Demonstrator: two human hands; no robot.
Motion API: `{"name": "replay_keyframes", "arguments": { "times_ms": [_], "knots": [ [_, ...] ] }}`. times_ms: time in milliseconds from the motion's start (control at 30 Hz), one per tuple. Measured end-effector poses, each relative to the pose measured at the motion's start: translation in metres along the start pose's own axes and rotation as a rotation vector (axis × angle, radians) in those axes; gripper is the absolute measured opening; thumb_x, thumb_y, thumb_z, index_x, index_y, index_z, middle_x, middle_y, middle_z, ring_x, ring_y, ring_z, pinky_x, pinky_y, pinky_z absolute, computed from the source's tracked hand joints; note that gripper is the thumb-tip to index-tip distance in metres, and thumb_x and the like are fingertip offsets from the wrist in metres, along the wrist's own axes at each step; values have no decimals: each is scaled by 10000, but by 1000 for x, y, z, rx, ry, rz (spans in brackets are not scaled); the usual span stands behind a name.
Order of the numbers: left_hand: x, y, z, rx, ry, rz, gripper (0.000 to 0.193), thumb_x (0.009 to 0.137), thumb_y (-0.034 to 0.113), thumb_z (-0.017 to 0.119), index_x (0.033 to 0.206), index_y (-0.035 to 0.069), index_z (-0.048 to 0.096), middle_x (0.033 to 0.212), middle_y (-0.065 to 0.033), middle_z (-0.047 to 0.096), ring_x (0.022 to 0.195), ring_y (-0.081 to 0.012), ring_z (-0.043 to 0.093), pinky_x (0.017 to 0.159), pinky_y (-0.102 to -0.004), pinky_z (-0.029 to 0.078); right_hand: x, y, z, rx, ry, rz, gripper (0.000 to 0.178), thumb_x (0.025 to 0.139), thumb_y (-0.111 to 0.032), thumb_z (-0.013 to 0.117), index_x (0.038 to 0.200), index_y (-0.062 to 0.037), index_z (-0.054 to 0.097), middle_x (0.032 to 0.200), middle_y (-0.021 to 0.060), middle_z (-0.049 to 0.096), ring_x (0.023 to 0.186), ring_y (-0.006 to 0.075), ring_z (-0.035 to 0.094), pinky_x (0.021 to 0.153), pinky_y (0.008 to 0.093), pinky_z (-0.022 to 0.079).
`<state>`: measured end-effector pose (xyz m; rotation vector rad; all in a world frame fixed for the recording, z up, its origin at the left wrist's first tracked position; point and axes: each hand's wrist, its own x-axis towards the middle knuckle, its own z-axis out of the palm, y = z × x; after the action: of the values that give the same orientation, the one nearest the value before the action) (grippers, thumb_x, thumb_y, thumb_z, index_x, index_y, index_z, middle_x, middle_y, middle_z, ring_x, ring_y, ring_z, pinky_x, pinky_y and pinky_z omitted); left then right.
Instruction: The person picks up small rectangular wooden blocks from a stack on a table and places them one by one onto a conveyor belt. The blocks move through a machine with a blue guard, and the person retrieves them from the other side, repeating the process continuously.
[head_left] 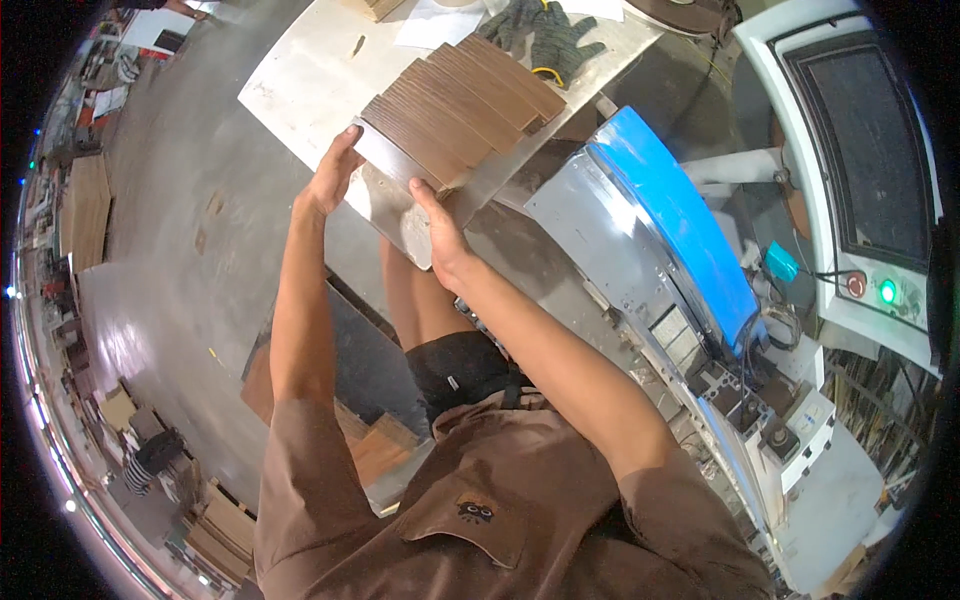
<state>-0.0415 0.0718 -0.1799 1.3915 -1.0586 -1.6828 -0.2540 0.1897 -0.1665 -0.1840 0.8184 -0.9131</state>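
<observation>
Brown cloth shirt (580, 480) nearest, our left grip (333, 175) and right grip (447, 240) clasped a glossy pale-faced strip (388, 152) by opposite ends, long axis between them, beside brown wood-grain strips (450, 110) on the white surface (310, 75).

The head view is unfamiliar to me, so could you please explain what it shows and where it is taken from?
No robot here: these are a person's bare arms. A wide fisheye camera on the head looks down, so straight edges bend near the rim. The left hand and right hand hold a pale-looking board at its two ends; glare may lighten its face. Beside it, brown wood-grain boards lie in a row on a whitish table, with grey gloves beyond. At the right stand a machine with a blue cover and a dark screen.
</observation>
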Motion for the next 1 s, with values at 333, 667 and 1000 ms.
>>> {"name": "replay_keyframes", "arguments": {
  "times_ms": [333, 667, 1000],
  "knots": [
    [-62, -45, 7, -101, 137, -13, 718, 1083, 531, 558, 1558, -3, 494, 1585, -115, 561, 1456, -286, 501, 1241, -476, 322, -57, 2, -10, -118, 149, -96, 963, 963, -527, 767, 1668, -103, 267, 1596, 113, 438, 1504, 248, 381, 1252, 415, 298],
    [-145, -46, 157, -100, -48, -50, 835, 1007, 586, 635, 1571, -8, 475, 1575, -149, 524, 1488, -299, 443, 1256, -446, 290, -183, -4, -105, -189, 262, -229, 1156, 927, -641, 749, 1713, -58, 134, 1696, 182, 311, 1569, 303, 316, 1303, 474, 239],
    [-63, -103, 260, -385, 501, 2, 678, 984, 464, 682, 1479, 20, 552, 1374, -141, 663, 1183, -274, 660, 923, -424, 542, -198, -123, -195, -337, 406, -272, 1066, 963, -691, 670, 1686, -9, 283, 1702, 207, 373, 1591, 338, 306, 1310, 493, 208]
  ]
}}
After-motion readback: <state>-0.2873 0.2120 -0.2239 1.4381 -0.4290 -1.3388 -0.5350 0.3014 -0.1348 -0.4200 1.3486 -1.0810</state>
